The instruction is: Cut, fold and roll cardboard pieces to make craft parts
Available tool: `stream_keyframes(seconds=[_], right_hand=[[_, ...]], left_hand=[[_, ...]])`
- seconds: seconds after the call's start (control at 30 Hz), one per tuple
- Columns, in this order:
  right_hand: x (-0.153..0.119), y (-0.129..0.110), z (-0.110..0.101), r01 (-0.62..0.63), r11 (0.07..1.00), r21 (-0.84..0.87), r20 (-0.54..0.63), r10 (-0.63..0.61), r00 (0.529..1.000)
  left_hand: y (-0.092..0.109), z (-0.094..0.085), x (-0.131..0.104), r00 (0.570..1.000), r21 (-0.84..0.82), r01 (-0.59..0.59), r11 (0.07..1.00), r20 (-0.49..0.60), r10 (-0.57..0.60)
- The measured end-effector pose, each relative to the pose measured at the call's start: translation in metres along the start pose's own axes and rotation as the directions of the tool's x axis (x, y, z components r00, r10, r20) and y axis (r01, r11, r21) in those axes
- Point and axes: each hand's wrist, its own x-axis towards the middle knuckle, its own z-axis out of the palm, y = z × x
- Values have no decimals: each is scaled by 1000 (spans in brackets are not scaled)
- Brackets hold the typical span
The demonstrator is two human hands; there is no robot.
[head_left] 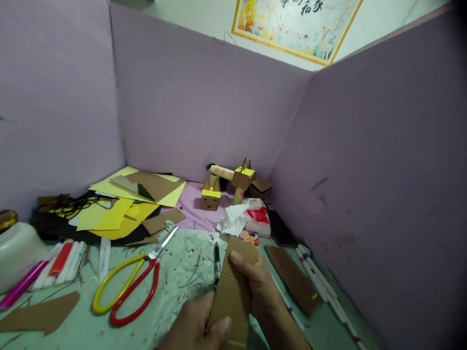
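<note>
A strip of brown cardboard (233, 291) with crease lines across it is held upright between both hands. My left hand (197, 321) grips its lower left edge, thumb lying on the front face. Higher up on the right edge, my right hand (257, 277) pinches it with the thumb on the front. A black pen (217, 262) lies just behind the cardboard on the left. To the left rest scissors (148, 260) with one yellow and one red handle, blades slightly apart.
Yellow paper sheets and cardboard scraps (120, 214) pile up at the back left. Cardboard animal figures (233, 180) stand by the back wall, near a tissue pack (257, 216). Markers (63, 262) lie left, more pens (317, 277) right beside a brown cardboard piece (292, 277). Purple panels enclose the table.
</note>
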Motion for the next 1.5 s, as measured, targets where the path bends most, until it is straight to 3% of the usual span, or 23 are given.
stream_keyframes(seconds=[0.07,0.17,0.23,0.33,0.53,0.7,0.83,0.87,0.9,0.97,1.0,1.03,1.07,1.13,1.17,1.2,1.27,1.3,1.4,1.5], right_hand=[[1,-2,4,-25,998,-60,7,25,1000],[-1,-6,12,-81,985,-154,88,95,991],[-2,-10,19,-121,964,-239,191,168,967],[-3,-20,33,-137,906,-401,301,271,914],[-3,-25,56,-6,637,-771,300,371,879],[0,-18,64,106,436,-893,300,405,864],[8,-48,58,205,289,-935,305,364,880],[8,-61,56,247,218,-944,307,314,898],[6,-75,52,278,204,-938,312,153,938],[-3,-95,44,363,254,-897,326,-175,929],[-9,-99,39,351,300,-887,289,-234,928],[-17,-98,34,280,373,-885,240,-150,959],[-24,-92,28,178,444,-878,211,26,977],[-33,-66,18,14,486,-874,202,336,920],[-34,-50,14,-30,534,-845,177,331,927],[-34,-35,12,-39,639,-769,177,271,946],[-27,-9,13,-56,897,-438,260,186,948],[-23,0,15,-89,961,-261,240,154,959],[-15,8,29,-180,968,176,105,163,981],[-14,5,42,-266,874,407,91,251,964]], left_hand=[[6,-5,5,998,-121,43,992,45,-38],[15,-22,11,994,-215,67,974,-66,-83],[21,-36,15,985,-227,55,972,-148,-91],[28,-55,19,989,-182,37,983,-134,-62],[34,-70,19,993,-7,-36,999,-113,35],[32,-70,20,996,-85,-7,996,-88,0],[24,-75,22,976,-166,-61,984,-219,24],[22,-78,23,962,-190,-77,979,-272,22],[20,-80,25,946,-221,-92,971,-325,15],[17,-83,27,905,-299,-134,945,-425,-6],[17,-83,28,882,-342,-163,925,-471,-18],[17,-82,29,858,-383,-195,903,-512,-31],[17,-80,30,836,-421,-228,878,-548,-45],[20,-73,32,802,-485,-282,828,-593,-75],[21,-69,32,793,-511,-300,806,-603,-88],[22,-65,32,788,-531,-313,787,-608,-98],[24,-56,31,790,-563,-324,761,-604,-111],[24,-52,30,795,-575,-323,752,-596,-114],[22,-42,27,812,-601,-311,736,-571,-124],[16,-34,24,831,-613,-288,736,-542,-126]])
